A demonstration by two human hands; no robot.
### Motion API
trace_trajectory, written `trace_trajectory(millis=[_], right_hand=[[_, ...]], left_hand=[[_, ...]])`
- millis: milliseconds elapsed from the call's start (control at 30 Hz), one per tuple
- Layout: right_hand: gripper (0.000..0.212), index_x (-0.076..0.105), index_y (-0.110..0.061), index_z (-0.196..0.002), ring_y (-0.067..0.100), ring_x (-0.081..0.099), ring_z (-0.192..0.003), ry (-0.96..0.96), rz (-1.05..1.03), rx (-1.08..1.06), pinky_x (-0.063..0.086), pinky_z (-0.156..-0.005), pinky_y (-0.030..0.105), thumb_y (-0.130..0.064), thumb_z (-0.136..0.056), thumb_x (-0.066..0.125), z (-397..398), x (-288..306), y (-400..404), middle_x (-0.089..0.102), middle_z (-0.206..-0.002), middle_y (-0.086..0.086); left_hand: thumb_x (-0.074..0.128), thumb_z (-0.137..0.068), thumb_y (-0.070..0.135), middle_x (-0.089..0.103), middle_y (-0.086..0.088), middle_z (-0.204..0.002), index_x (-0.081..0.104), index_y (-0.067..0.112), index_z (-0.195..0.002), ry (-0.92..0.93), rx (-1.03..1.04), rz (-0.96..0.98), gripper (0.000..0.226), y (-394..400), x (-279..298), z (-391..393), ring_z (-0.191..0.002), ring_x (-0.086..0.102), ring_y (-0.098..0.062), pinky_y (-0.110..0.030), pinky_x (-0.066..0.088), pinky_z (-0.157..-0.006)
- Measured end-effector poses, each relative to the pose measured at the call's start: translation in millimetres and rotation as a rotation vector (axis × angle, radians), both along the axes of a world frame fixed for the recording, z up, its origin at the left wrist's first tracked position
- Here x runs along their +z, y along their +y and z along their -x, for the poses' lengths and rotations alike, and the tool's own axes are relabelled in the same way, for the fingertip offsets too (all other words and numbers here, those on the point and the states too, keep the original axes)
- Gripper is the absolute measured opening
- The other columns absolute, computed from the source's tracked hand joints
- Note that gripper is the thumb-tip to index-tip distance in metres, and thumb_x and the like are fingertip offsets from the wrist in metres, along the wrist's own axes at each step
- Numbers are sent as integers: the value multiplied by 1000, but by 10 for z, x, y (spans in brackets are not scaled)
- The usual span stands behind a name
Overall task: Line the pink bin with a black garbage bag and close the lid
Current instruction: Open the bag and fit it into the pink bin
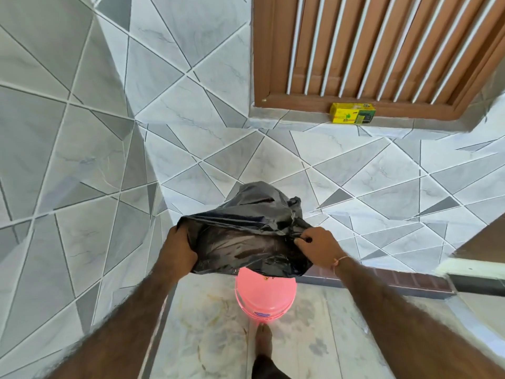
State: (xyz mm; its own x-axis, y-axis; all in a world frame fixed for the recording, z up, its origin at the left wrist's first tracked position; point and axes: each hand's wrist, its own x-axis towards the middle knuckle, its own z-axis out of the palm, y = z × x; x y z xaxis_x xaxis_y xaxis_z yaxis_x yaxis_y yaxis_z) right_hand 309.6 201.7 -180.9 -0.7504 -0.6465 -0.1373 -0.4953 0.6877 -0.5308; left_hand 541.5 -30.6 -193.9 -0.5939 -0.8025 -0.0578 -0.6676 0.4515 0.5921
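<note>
Both hands grip the black garbage bag (246, 231) by its mouth — left hand (179, 248) bunching 1 side, right hand (319, 246) pinching the other. Directly below them stands the pink bin (265, 295). Thin, limp and slippery film — I judge it best held at the rim, stretched wide.

marble floor (314, 337), pink bin (265, 298), seemingly lidless

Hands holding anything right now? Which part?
Both hands grip the black garbage bag at its open mouth: left hand on the left edge, right hand on the right.
</note>
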Motion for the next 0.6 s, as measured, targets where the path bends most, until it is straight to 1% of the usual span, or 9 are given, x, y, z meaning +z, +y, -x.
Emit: trace_trajectory(millis=[100, 167, 233, 300, 367, 400, 467, 500, 600], right_hand=[[32, 64, -13, -66, 26, 60, -75, -60, -33, 70, 40, -64, 28, -37, -86, 62, 220, -40, -232, 64, -73, 9], [40, 62, -10, -63, 24, 59, -69, -84, -27, 79, 40, -61, 31, -43, -86, 62, 368, -58, -372, 62, -66, 7], [47, 55, -14, -57, 20, 55, -64, -114, -50, 82, 38, -58, 30, -50, -87, 59, 555, -117, -523, 55, -58, 0], [51, 48, -16, -54, 19, 53, -63, -146, -86, 95, 38, -59, 31, -53, -88, 55, 705, -157, -654, 51, -56, -3], [53, 45, -17, -51, 17, 50, -60, -196, -113, 135, 37, -60, 30, -52, -91, 52, 866, -159, -802, 49, -54, -4], [55, 44, -17, -49, 14, 48, -56, -239, -131, 153, 36, -58, 28, -49, -92, 52, 946, -127, -873, 47, -50, -6], [57, 48, -19, -42, 0, 45, -45, -351, -164, 224, 33, -52, 16, -39, -95, 53, 1013, 66, -960, 47, -38, -12], [57, 52, -22, -40, -3, 45, -41, -419, -188, 281, 32, -50, 12, -35, -95, 54, 1057, 190, -1016, 48, -35, -16], [53, 56, -27, -43, -6, 46, -36, -530, -314, 438, 33, -46, 11, -30, -96, 55, 1093, 393, -1135, 49, -35, -21]], left_hand=[[59, -74, -4, 59, -17, -124, 52, 7, -127, -32, 22, -32, 55, -243, -45, 160, -111, 59, -39, -47, 47, -101], [54, -81, 7, 61, -16, -120, 55, 10, -122, -32, 21, -117, 41, -436, -109, 301, -113, 58, -37, -48, 45, -103], [52, -80, 19, 61, -12, -121, 55, 12, -121, -101, -17, -140, 42, -638, -202, 481, -116, 57, -35, -47, 44, -104], [51, -80, 21, 62, -11, -121, 58, 15, -116, -145, -44, -113, 38, -756, -219, 627, -116, 58, -34, -46, 44, -105], [45, -82, 23, 64, -14, -120, 59, 25, -106, -162, -95, -112, 27, -788, -110, 816, -116, 58, -36, -48, 43, -106], [46, -85, 18, 65, -14, -120, 60, 26, -107, -177, -121, -109, 27, -817, -46, 904, -115, 59, -36, -46, 44, -105], [49, -85, 3, 66, -12, -121, 62, 18, -119, -282, -147, -90, 40, -981, -20, 987, -112, 61, -34, -38, 47, -100], [47, -84, -1, 66, -12, -121, 63, 15, -121, -361, -180, -59, 43, -1091, 30, 1048, -111, 62, -32, -36, 48, -98], [45, -84, 0, 66, -11, -119, 66, 9, -113, -617, -266, -87, 37, -1414, 118, 1113, -108, 63, -28, -32, 49, -92]])
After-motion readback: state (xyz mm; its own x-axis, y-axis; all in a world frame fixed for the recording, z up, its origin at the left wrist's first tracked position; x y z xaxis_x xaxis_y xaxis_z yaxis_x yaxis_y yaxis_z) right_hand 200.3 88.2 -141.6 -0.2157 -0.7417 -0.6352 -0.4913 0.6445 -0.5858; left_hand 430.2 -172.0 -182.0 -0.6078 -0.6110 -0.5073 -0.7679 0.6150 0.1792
